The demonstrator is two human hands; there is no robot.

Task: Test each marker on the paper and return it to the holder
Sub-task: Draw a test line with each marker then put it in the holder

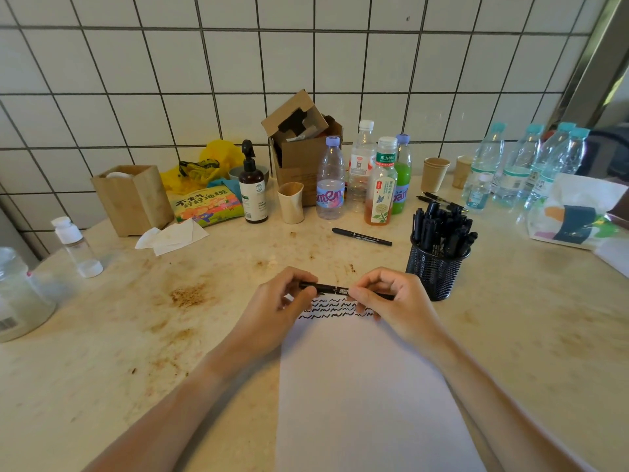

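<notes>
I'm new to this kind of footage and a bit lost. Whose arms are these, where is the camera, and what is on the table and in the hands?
There is no machine here: a person wears one camera on the head, looking down at their own arms. The left hand and right hand grip the two ends of a thin black marker over a white paper sheet with black squiggles. A black mesh holder full of markers stands to the right. Another black marker lies loose on the stained beige table, with bottles and cups behind.
</notes>
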